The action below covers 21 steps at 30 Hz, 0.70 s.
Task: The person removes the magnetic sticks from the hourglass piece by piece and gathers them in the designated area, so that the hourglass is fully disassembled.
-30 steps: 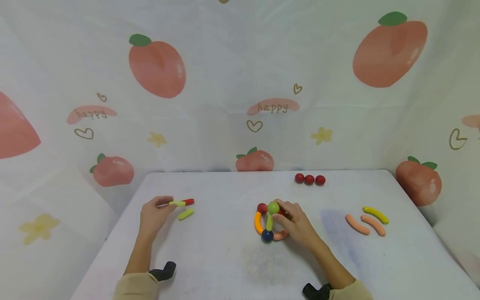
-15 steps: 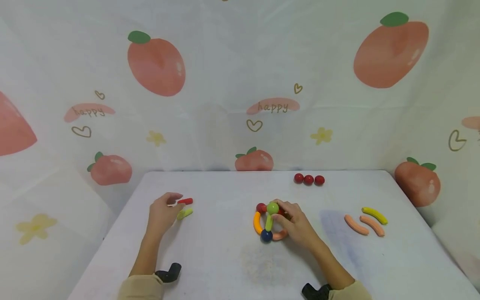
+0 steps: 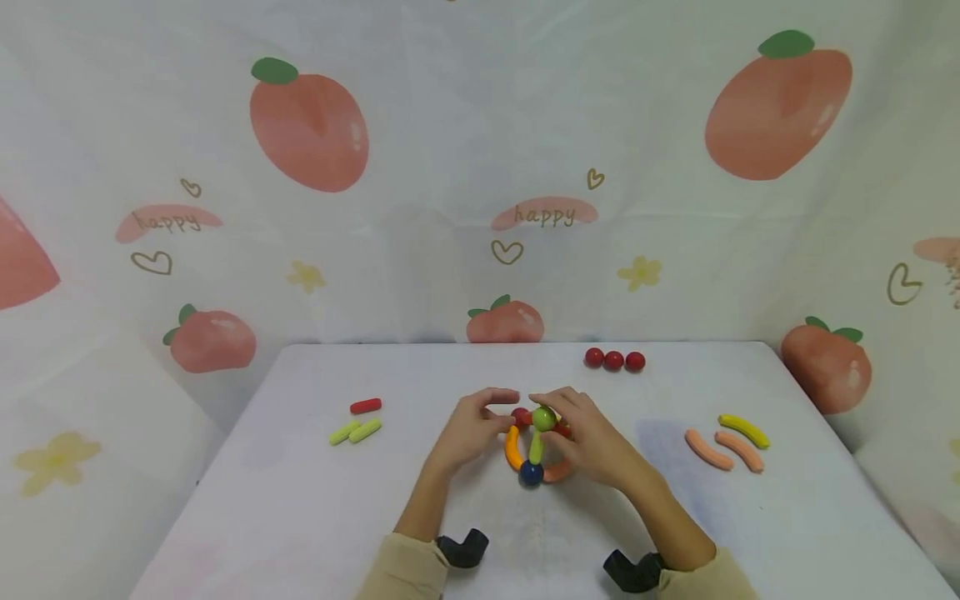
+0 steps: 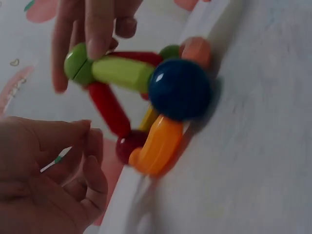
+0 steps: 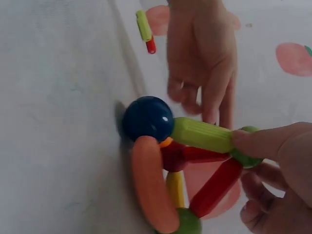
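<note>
A small pyramid of magnetic balls and rods stands on the white table. Its top is a green ball (image 3: 543, 418), pinched between thumb and fingers of my right hand (image 3: 592, 446). A light green rod (image 5: 204, 135) and red rods (image 5: 217, 186) slope down from that ball. Around the base are a blue ball (image 4: 180, 89), a dark red ball (image 4: 127, 147), another green ball (image 5: 189, 222), and curved orange (image 4: 158, 146), salmon (image 5: 153, 185) and yellow rods (image 5: 175, 189). My left hand (image 3: 467, 432) is at the pyramid's left, fingers loosely bent beside the dark red ball, nothing visible in them.
At the table's left lie a red rod (image 3: 365, 406) and two light green rods (image 3: 365, 430). Three red balls (image 3: 613, 361) sit in a row near the back edge. Two salmon curved rods (image 3: 708, 451) and a yellow curved one (image 3: 744, 431) lie at the right.
My left hand has laid a light green rod beside the other one, let go, and moved right to the pyramid. My right hand has stayed at the top green ball.
</note>
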Available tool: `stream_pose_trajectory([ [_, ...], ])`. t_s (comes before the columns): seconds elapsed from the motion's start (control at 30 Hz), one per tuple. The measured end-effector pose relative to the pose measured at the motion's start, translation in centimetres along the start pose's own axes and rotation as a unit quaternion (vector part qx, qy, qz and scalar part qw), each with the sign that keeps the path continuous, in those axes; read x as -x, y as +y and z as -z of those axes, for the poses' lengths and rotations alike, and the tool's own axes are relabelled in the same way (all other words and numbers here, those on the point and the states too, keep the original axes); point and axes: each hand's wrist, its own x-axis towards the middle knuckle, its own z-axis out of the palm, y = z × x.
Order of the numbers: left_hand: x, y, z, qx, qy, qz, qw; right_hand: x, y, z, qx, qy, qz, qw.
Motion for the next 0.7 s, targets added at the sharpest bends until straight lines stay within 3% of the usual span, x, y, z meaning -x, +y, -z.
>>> stream_pose_trajectory([
  [0.1,-0.6,0.0,-1.4,-0.006,-0.046,-0.011,0.9989,-0.3,-0.2,0.2,0.004,-0.023,0.024,0.9994],
  [0.23,-0.8,0.0,-2.4,-0.034,-0.071,-0.028,0.9965,-0.4,-0.2,0.1,-0.004,-0.043,0.028,0.9987],
  [0.4,-0.5,0.0,-2.9,-0.069,-0.050,-0.026,0.9960,-0.4,-0.4,-0.4,0.001,-0.020,0.023,0.9995],
  [0.53,-0.3,-0.2,-3.0,-0.072,-0.035,-0.026,0.9965,-0.3,-0.4,-0.8,-0.022,-0.010,0.019,0.9995],
  [0.7,-0.3,-0.6,-3.0,-0.070,-0.025,-0.030,0.9967,-0.1,0.1,-1.0,-0.105,0.006,-0.004,0.9944],
])
